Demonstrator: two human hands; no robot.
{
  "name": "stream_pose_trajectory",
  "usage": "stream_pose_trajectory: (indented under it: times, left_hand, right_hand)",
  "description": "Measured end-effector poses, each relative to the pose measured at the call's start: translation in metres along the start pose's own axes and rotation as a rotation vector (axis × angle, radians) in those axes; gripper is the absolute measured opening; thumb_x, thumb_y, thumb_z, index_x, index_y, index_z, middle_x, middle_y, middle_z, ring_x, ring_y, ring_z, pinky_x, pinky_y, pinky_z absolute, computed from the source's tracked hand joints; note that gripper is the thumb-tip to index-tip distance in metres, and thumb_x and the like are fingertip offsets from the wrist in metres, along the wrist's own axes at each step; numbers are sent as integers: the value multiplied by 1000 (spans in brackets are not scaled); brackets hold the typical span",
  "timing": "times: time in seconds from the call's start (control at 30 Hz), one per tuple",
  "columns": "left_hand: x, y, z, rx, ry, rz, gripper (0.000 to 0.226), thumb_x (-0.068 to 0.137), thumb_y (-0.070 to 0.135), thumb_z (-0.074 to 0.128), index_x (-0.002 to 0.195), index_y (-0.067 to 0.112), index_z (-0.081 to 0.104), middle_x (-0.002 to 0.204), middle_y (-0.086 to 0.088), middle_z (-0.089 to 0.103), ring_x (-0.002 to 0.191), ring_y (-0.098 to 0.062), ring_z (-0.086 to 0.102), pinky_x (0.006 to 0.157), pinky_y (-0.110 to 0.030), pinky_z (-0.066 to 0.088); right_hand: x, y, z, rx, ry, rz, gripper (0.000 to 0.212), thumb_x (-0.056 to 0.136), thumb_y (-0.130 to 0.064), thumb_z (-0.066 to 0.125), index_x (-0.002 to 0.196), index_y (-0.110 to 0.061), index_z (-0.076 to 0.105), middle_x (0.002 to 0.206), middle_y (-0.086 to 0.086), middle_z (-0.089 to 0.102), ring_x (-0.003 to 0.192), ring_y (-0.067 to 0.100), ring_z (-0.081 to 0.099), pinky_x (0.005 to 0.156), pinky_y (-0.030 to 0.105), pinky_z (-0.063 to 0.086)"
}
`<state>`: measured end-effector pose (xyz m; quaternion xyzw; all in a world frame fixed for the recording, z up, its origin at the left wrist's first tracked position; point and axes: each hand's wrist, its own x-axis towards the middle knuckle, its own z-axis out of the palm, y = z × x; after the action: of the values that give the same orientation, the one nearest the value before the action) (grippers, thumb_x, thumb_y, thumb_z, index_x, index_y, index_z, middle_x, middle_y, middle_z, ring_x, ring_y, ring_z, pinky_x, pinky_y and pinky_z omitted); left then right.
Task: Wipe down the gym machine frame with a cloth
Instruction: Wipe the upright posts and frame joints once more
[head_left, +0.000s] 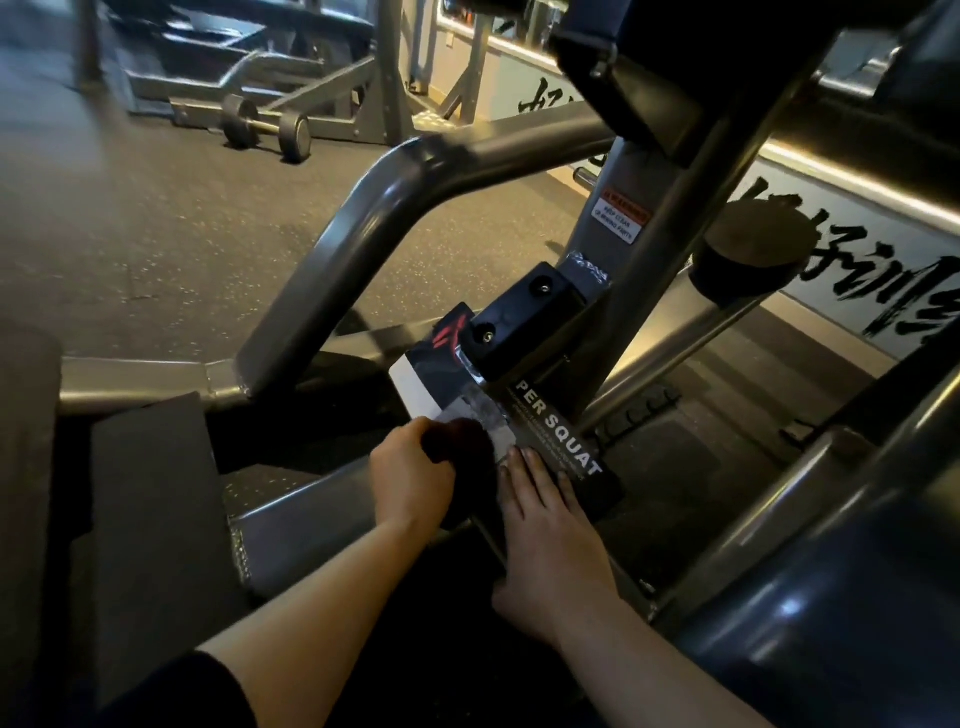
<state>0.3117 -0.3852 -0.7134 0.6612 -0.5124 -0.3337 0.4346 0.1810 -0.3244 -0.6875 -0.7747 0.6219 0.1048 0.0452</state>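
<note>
White capitals on the black label (550, 441) read "PER SQUAT"; the start of the first word is lost under a torn, shiny patch, and the small print below it is too fine to read. The label lies on a slanted beam of the grey frame (363, 228). Higher up, a warning sticker (621, 215) with an orange band carries small lines, seemingly "KEEP CLEAR" and "MOVING PARTS", though blurred. Large black brush characters run along the wall (831, 260), cut off by the frame bars.

The left hand (413, 480) curls its fingers round a dark cloth (457, 436), pressing it against the label's near end; the cloth is so dark that its edges merge with the shadow. The right hand (545, 530) lies flat, fingers straight, on the label just beside the cloth, holding nothing. A dumbbell (267, 127) sits on the floor (130, 234) well behind.
</note>
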Motion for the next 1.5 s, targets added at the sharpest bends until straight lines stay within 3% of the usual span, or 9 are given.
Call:
stream_pose_trajectory:
  times: [0.13, 0.2, 0.33, 0.47, 0.7, 0.93, 1.17, 1.3, 1.5]
  left_hand:
    - [-5, 41, -14, -89, 266, 198, 36, 81, -1, 68, 114, 15, 67, 109, -1, 65, 102, -14, 61, 96, -28, 48]
    - [4, 68, -20, -66, 335, 319, 45, 80, -6, 66, 120, 14, 65, 122, -4, 58, 113, -16, 55, 105, -26, 42]
    - [29, 123, -13, -7, 270, 534, 43, 86, 2, 64, 127, 16, 59, 129, -3, 54, 120, -16, 51, 102, -15, 36]
    - [55, 159, 13, 14, 108, 514, 49, 92, 6, 60, 139, 11, 46, 127, -9, 60, 118, -21, 57, 102, -30, 45]
    - [86, 183, 24, 207, -115, 395, 22, 93, 15, 58, 115, 12, 63, 109, -11, 66, 99, -26, 63, 88, -40, 54]
    - [59, 179, 27, 311, -20, 511, 15, 95, 20, 58, 104, 15, 68, 94, -2, 67, 77, -12, 61, 66, -22, 48]
    - [41, 205, 24, 495, -142, 502, 38, 99, 19, 50, 136, 15, 45, 133, -10, 48, 120, -27, 49, 100, -38, 43]
    - [23, 201, 11, 307, -221, 502, 32, 97, 16, 54, 128, 18, 52, 125, -5, 57, 111, -21, 58, 97, -37, 50]
    - [-9, 195, -23, -463, -101, 272, 33, 92, 1, 56, 122, 17, 52, 116, 0, 61, 110, -13, 58, 97, -33, 50]
  right_hand:
    - [2, 10, -31, 162, -114, -29, 83, 84, -41, 61, 153, -12, 24, 160, 4, 15, 150, 23, 7, 121, 35, 15]
    - [6, 17, -60, 324, 84, 59, 64, 89, -35, 58, 145, -14, 37, 152, 4, 30, 141, 23, 30, 111, 34, 33]
    - [33, 57, -123, 96, 622, 160, 77, 92, -19, 51, 155, -12, 8, 163, 5, -3, 150, 21, 2, 121, 40, 17]
    - [59, 88, -139, -292, 532, 109, 85, 95, -31, 43, 149, -5, -17, 158, 9, -26, 146, 22, -24, 123, 43, 5]
    - [48, 98, -137, -276, 542, -30, 79, 85, -34, 25, 144, -3, -17, 156, 12, -25, 145, 24, -25, 120, 38, -3]
    - [46, 97, -146, -267, 449, -32, 89, 93, -36, 45, 148, -4, -17, 156, 11, -30, 143, 22, -30, 123, 39, -2]
    - [33, 84, -176, -40, 302, 34, 89, 91, -23, 58, 155, -14, -4, 161, -2, -18, 148, 12, -16, 123, 39, 11]
    - [4, 66, -180, 86, 407, 52, 69, 93, -16, 54, 153, -13, 20, 163, 2, 7, 150, 13, -1, 123, 37, 11]
    - [-30, 40, -196, 57, 542, -63, 73, 95, -20, 50, 155, -17, 9, 162, 0, 8, 149, 13, 10, 120, 28, 20]
